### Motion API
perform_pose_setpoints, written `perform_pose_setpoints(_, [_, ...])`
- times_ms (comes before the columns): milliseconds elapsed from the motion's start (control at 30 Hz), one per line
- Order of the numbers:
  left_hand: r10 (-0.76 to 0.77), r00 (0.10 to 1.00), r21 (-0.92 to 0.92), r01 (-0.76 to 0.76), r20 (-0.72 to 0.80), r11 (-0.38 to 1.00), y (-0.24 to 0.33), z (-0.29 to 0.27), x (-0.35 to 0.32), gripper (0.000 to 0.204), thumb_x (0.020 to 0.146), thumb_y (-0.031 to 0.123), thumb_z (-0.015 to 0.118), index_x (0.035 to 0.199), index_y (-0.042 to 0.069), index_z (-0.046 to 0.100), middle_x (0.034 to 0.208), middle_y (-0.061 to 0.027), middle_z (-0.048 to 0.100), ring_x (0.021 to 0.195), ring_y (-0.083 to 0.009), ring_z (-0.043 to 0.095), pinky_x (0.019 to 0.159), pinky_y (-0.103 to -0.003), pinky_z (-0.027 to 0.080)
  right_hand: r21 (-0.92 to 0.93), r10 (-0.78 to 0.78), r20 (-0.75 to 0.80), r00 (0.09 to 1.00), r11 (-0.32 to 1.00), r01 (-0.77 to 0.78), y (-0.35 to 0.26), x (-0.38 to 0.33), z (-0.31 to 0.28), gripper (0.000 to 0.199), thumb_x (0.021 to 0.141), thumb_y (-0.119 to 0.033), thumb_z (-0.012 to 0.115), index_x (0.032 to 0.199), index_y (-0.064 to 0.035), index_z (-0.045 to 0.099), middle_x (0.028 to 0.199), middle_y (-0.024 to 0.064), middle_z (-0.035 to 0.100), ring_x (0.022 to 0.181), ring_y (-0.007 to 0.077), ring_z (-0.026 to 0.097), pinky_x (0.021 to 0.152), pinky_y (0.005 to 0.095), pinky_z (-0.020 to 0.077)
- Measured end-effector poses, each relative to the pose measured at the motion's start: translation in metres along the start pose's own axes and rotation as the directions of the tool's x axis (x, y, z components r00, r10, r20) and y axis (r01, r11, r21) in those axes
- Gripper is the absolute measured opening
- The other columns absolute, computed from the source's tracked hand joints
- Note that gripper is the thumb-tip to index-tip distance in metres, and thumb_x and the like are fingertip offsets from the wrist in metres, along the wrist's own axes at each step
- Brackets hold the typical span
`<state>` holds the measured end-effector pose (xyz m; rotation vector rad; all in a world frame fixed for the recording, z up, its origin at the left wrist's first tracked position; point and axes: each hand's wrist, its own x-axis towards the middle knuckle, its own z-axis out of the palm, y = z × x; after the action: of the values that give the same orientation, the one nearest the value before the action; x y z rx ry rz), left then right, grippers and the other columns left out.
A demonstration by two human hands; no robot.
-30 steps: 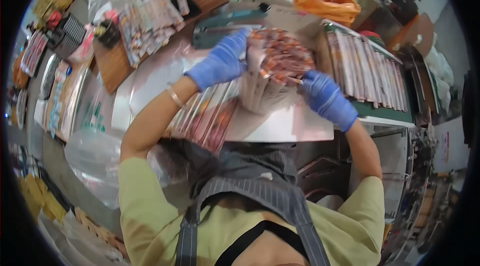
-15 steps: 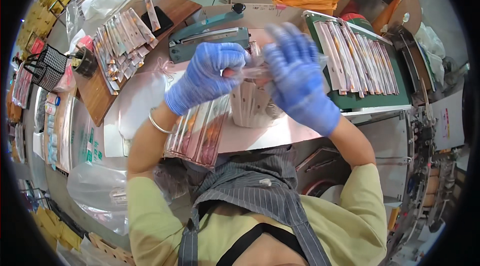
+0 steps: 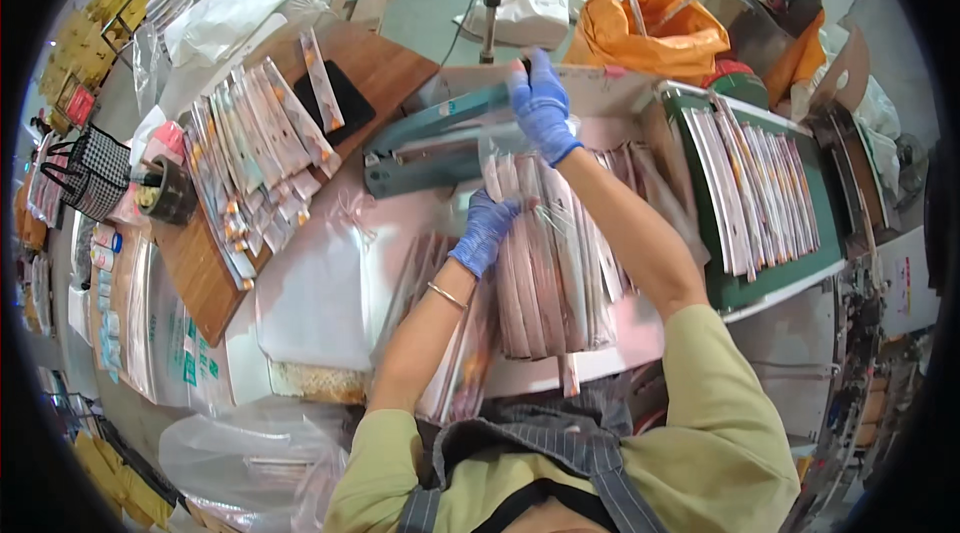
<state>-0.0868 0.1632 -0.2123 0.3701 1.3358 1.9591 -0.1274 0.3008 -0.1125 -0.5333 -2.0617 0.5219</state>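
A clear plastic bag filled with several long slim packets lies in front of me, its mouth end at a teal hand sealer. My left hand is closed on the bag's left side, near its upper end. Farther off, my right hand is closed round the end of the sealer's arm, where a dark knob shows at the fingertips. Both hands wear blue gloves. More slim packets lie beside the bag, partly under my left forearm. Part of the sealer's jaw is hidden by the bag and my right hand.
Slim packets lie in a row on a green board at the right. Others are heaped on a wooden board at the left, near a black cup. A stack of clear bags lies left of my arm. An orange sack stands behind.
My hands were together at the bag's mouth. The right hand has moved away to the sealer's arm; the left is lower on the bag's side. The bag's mouth is now at the sealer.
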Motion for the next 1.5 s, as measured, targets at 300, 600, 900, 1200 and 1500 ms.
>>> perform_pose_setpoints(300, [-0.187, 0.963, 0.055, 0.201, -0.193, 0.978, 0.03, -0.1, 0.012, 0.023, 0.068, 0.024, 0.068, 0.08, 0.005, 0.065, 0.076, -0.0014, 0.061, 0.068, -0.0115, 0.056, 0.066, -0.023, 0.045, 0.54, 0.342, 0.341, 0.875, 0.691, -0.481, 0.059, -0.032, 0.006, 0.01, 0.079, -0.013, 0.056, 0.083, -0.0065, 0.063, 0.07, -0.0024, 0.053, 0.067, 0.0069, 0.047, 0.062, 0.0204, 0.0391])
perform_pose_setpoints(600, [-0.27, 0.956, 0.065, 0.279, -0.114, 0.958, 0.028, -0.117, -0.005, 0.029, 0.067, 0.027, 0.067, 0.087, 0.007, 0.063, 0.084, -0.003, 0.061, 0.078, -0.0132, 0.057, 0.074, -0.025, 0.045, 0.728, 0.412, 0.315, 0.855, 0.474, -0.496, 0.069, -0.053, 0.028, 0.011, 0.082, -0.012, 0.056, 0.087, -0.0072, 0.065, 0.076, -0.004, 0.058, 0.069, 0.0042, 0.049, 0.064, 0.018, 0.04])
perform_pose_setpoints(900, [-0.419, 0.908, -0.009, 0.419, 0.018, 0.908, 0.033, -0.108, 0.013, 0.036, 0.07, 0.03, 0.066, 0.095, 0.005, 0.061, 0.09, -0.0054, 0.061, 0.087, -0.0144, 0.056, 0.081, -0.028, 0.042, 0.712, 0.422, 0.212, 0.882, 0.552, -0.435, 0.073, -0.057, 0.004, 0.026, 0.081, -0.015, 0.058, 0.102, -0.0019, 0.056, 0.088, 0.0037, 0.057, 0.076, 0.0095, 0.05, 0.07, 0.0228, 0.0416])
perform_pose_setpoints(1200, [0.061, 0.998, 0.536, -0.066, 0.027, 0.842, 0.055, -0.124, -0.172, 0.09, 0.062, 0.041, 0.072, 0.128, -0.002, 0.029, 0.13, -0.015, 0.035, 0.12, -0.0239, 0.032, 0.1, -0.032, 0.024, -0.052, 0.383, 0.923, 0.039, 0.225, -0.973, -0.081, -0.33, -0.154, 0.046, 0.075, -0.025, 0.064, 0.108, 0.0001, 0.045, 0.089, 0.0073, 0.052, 0.079, 0.0161, 0.05, 0.069, 0.0281, 0.0421])
perform_pose_setpoints(1500, [0.602, 0.772, 0.38, -0.504, -0.205, 0.775, 0.137, -0.092, -0.36, 0.092, 0.058, 0.044, 0.074, 0.127, 0.002, 0.029, 0.125, -0.011, 0.038, 0.118, -0.0211, 0.032, 0.099, -0.033, 0.025, 0.452, -0.096, 0.892, 0.442, 0.246, -0.858, -0.151, -0.352, -0.152, 0.077, 0.056, -0.03, 0.078, 0.115, 0.0017, 0.039, 0.101, 0.0127, 0.052, 0.087, 0.0206, 0.053, 0.078, 0.0338, 0.0454])
